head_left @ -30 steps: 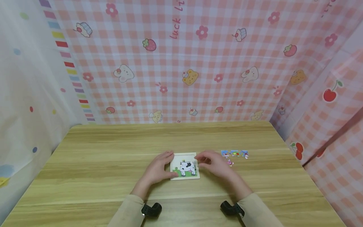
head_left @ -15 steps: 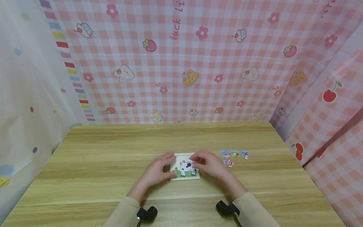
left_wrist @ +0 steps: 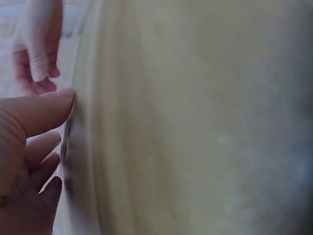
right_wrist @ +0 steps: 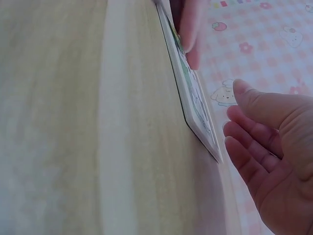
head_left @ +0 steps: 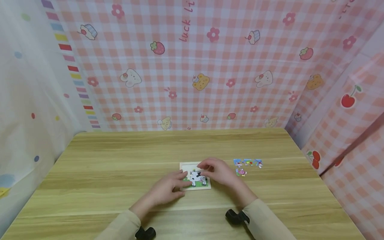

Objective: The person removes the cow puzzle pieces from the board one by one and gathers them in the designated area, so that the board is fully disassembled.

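A square light wooden puzzle board (head_left: 195,189) with a black-and-white cow on green lies on the table; the top part of its inside is plain. My left hand (head_left: 166,190) reaches over the board's left side, fingers extended across the cow's front end, thumb off the near left corner. The right hand (head_left: 220,172) hovers at the board's upper right, thumb and fingers bent and apart. In the right wrist view nothing shows between the thumb and fingers of my right hand (right_wrist: 274,142). Whether the left fingertips touch the picture is unclear.
Right of the board, several small colourful puzzle pieces lie on the table: a row with blue parts (head_left: 248,162) and a pink one (head_left: 241,172) nearer. Checked cloth (head_left: 180,60) hangs behind the wooden table (head_left: 105,173). Each wrist carries a black device.
My left hand has drawn nearer and lower, its thumb leaving the board and its fingers shifting over the picture. The right hand has moved left above the board, uncovering more of the pink piece.
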The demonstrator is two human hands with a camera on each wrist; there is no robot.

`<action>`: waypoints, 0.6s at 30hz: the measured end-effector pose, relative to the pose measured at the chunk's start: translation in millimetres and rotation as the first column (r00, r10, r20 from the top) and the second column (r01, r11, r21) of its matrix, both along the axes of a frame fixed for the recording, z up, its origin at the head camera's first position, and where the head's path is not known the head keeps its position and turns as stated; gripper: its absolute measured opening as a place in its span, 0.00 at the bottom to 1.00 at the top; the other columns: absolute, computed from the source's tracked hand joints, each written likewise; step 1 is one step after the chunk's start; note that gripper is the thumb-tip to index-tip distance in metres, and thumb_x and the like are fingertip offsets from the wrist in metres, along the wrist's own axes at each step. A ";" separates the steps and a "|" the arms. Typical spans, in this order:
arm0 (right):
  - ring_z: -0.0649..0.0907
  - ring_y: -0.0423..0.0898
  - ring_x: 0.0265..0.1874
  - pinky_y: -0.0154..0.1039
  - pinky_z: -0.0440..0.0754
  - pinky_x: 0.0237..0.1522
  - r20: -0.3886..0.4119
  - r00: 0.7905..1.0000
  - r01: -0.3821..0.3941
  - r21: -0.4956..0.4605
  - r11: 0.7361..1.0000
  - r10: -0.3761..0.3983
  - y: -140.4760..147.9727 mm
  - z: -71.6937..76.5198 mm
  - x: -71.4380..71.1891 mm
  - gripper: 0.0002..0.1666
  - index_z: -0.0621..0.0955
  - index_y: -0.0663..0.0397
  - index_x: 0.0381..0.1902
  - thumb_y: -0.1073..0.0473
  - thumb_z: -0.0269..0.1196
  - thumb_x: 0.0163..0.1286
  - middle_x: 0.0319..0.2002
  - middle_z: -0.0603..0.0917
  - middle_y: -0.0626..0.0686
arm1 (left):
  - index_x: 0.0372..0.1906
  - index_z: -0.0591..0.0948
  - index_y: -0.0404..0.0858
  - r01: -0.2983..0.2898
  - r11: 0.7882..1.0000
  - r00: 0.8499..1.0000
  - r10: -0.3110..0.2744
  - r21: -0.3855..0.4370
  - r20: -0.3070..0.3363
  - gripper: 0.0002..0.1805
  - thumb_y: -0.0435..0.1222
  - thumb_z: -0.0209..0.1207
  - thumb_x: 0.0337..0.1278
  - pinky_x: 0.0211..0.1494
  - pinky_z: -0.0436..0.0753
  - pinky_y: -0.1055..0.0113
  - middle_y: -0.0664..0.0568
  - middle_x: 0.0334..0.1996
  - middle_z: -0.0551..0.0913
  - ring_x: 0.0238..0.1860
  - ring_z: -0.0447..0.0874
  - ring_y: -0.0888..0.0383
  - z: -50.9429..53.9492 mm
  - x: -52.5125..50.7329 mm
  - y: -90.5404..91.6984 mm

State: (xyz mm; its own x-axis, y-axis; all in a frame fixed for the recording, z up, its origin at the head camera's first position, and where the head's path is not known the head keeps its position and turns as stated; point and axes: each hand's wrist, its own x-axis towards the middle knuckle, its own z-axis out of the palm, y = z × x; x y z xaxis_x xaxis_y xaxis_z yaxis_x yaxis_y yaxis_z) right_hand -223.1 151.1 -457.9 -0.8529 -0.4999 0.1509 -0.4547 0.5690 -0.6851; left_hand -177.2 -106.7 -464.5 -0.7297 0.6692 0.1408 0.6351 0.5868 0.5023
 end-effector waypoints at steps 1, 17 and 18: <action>0.82 0.42 0.41 0.37 0.82 0.47 -0.003 1.000 -0.004 0.003 1.000 0.004 -0.9 0.0 -0.8 0.13 0.85 0.51 0.48 0.62 0.68 0.65 0.43 0.85 0.47 | 0.59 0.83 0.44 0.003 1.000 1.000 -0.003 -0.011 -0.010 0.22 0.36 0.66 0.58 0.71 0.65 0.40 0.39 0.69 0.71 0.71 0.65 0.38 -0.4 0.8 0.0; 0.80 0.40 0.37 0.31 0.80 0.42 -0.039 0.991 -0.124 0.110 0.986 0.129 -16.3 -4.0 -18.2 0.15 0.86 0.53 0.47 0.64 0.71 0.61 0.41 0.84 0.49 | 0.59 0.83 0.50 -0.019 0.999 0.996 0.016 -0.039 -0.082 0.18 0.36 0.61 0.65 0.71 0.67 0.42 0.43 0.69 0.71 0.72 0.65 0.41 -7.7 1.7 1.3; 0.80 0.41 0.37 0.32 0.80 0.42 -0.036 0.989 -0.141 0.123 0.982 0.146 -17.0 -3.3 -19.2 0.15 0.86 0.53 0.47 0.64 0.71 0.61 0.41 0.83 0.49 | 0.58 0.84 0.51 -0.019 0.999 0.996 0.016 -0.037 -0.085 0.18 0.36 0.61 0.65 0.71 0.68 0.42 0.43 0.69 0.71 0.72 0.65 0.41 -8.1 1.7 1.2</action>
